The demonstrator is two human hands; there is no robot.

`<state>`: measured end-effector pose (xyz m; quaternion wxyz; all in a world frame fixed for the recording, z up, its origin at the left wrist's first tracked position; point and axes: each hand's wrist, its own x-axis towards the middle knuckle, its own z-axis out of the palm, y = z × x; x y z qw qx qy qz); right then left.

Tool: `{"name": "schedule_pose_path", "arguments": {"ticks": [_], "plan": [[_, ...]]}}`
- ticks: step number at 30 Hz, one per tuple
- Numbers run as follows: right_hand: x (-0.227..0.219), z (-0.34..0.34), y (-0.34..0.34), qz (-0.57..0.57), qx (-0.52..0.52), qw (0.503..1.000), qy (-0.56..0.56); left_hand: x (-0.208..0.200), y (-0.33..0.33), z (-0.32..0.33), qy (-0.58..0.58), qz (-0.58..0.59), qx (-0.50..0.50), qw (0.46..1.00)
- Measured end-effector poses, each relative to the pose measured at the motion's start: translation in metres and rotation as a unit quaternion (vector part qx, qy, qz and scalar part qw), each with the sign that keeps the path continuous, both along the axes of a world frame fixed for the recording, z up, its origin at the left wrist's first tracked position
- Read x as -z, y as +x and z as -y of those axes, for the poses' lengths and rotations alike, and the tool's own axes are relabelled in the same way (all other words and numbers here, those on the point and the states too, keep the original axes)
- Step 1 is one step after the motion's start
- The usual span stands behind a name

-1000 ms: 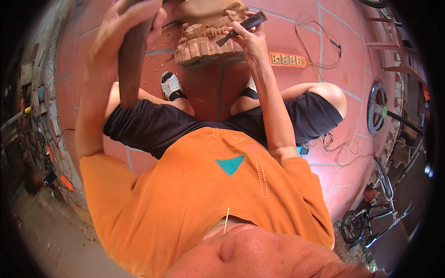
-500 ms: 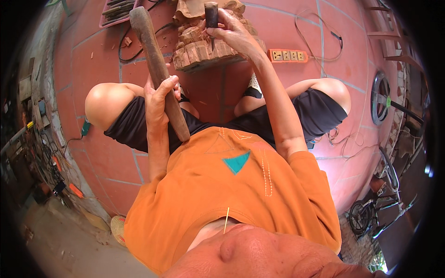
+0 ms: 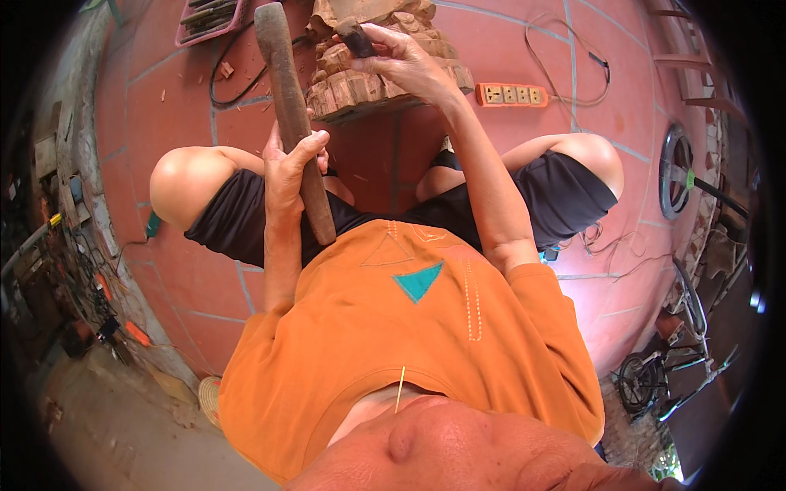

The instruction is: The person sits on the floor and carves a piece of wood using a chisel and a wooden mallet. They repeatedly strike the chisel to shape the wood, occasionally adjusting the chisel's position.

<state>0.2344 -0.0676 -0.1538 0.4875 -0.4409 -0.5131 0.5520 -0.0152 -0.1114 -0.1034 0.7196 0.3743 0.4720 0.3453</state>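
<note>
Left hand [image 3: 296,159] closed round wooden club [image 3: 286,69], lower end over lap, upper end pointing away; club nearly as half second ago, top slightly farther right, whereas one second ago it was raised and blurred; right hand [image 3: 409,64] grips dark-handled tool [image 3: 355,38] over carved wood block [image 3: 356,92]; handle now tilted, near upright half second ago; tool's tip hidden; block on tiled floor [image 3: 393,164], orange power strip [image 3: 512,95] right of it.

A woodworking workshop: carved wood [image 3: 360,88], scattered chips [image 3: 227,70], and apparently a tool tray [image 3: 238,20].
</note>
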Motion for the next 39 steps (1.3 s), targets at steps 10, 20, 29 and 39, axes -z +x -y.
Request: {"name": "schedule_pose_path", "arguments": {"ticks": [10, 20, 29, 39], "plan": [[0.007, -0.001, 0.001, -0.02, 0.01, 1.0, 0.021, 0.001, 0.0, 0.006, 0.013, -0.004, 0.01, 1.0], [0.014, -0.011, -0.002, 0.017, -0.019, 0.999, 0.035, -0.009, 0.007, 0.01, 0.114, 0.03, -0.018, 0.993], [0.012, -0.004, -0.008, 0.074, -0.023, 0.995, 0.056, -0.018, 0.01, 0.011, 0.213, -0.127, 0.024, 0.968], [0.001, 0.001, -0.006, 0.082, -0.021, 0.995, 0.046, -0.033, 0.005, 0.015, 0.235, -0.012, -0.103, 0.966]]}}
